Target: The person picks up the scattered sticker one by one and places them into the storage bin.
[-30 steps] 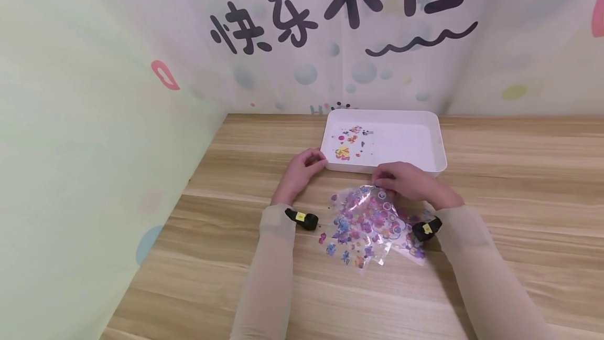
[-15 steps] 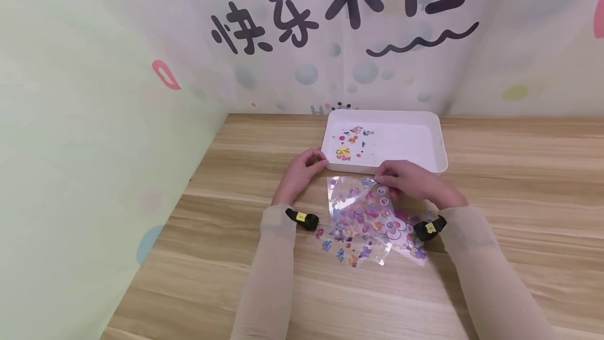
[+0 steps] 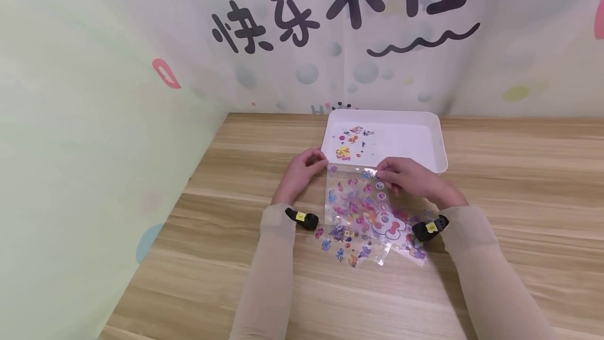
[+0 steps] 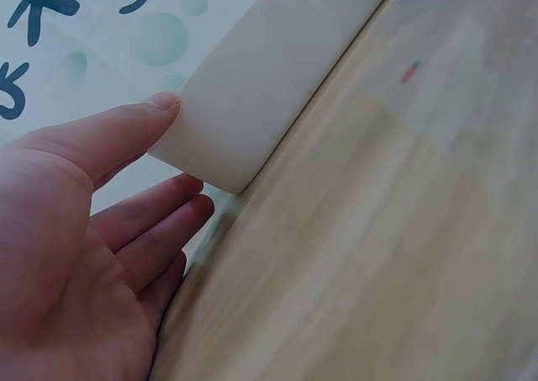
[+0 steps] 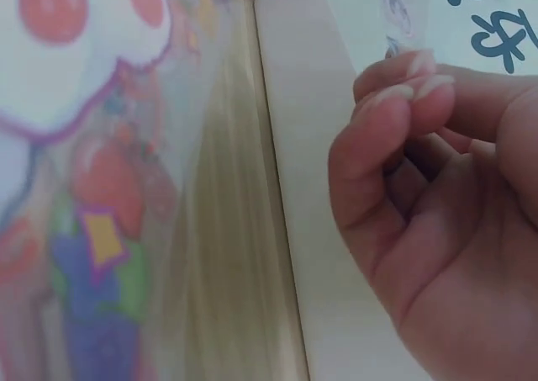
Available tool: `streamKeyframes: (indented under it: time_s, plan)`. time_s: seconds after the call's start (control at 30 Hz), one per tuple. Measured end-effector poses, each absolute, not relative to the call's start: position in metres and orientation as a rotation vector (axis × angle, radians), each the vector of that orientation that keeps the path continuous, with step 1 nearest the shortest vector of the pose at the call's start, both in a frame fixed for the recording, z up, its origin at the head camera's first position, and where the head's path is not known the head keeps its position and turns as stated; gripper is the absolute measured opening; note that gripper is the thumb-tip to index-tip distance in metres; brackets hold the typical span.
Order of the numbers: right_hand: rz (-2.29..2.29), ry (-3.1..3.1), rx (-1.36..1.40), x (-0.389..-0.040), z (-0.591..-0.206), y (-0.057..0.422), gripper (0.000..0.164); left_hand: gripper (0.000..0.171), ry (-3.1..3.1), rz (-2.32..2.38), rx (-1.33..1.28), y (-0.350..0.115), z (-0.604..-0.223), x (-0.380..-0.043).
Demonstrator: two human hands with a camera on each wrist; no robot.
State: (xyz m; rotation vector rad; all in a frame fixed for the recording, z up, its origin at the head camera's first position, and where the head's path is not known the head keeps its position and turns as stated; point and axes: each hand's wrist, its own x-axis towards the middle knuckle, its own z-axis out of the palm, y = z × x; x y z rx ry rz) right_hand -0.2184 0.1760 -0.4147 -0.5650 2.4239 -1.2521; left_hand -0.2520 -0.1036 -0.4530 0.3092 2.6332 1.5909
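A white rectangular tray point(image 3: 408, 143) stands at the back of the wooden table. My left hand point(image 3: 302, 168) holds its near left corner; in the left wrist view the thumb lies against the tray wall point(image 4: 261, 87) and several fingers sit beside the corner. My right hand point(image 3: 409, 178) pinches the upper right part of a clear sticker sheet point(image 3: 354, 193), printed with small colourful figures. In the right wrist view, the thumb and fingertips point(image 5: 433, 91) meet on the sheet. Its top edge is at the tray's front wall, and its lower part overlaps more sticker sheets point(image 3: 351, 248).
Inside the tray's left half lies another clear sheet with colourful stickers point(image 3: 343, 152). A sheet with a large white bow-like figure point(image 3: 392, 229) lies under my right wrist. A printed cloth backdrop point(image 3: 302, 41) hangs behind the table point(image 3: 226, 256).
My right hand has raised the sticker sheet's top edge out of the pile, up to the tray's front, and the sheet has straightened out. The left hand stays at the tray corner.
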Motion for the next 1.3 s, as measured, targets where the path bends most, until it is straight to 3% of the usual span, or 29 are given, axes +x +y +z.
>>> streamKeyframes:
  time_s: [0.57,0.87,1.3]
  plan:
    - [-1.710,2.349,-0.339,-0.2212,-0.4093,0.1693,0.033,0.014,2.632,1.600,0.269,-0.1079,-0.4531,-0.2530]
    - [-1.905,2.355,-0.166,-0.2231,-0.4091,0.1715,0.037,0.031,2.625,1.604,0.269,-0.1079,-0.4543,-0.2526]
    - [-2.015,2.302,0.026,-0.2280,-0.4075,0.1706,0.046,0.020,2.640,1.615,0.336,-0.1043,-0.4547,-0.2526]
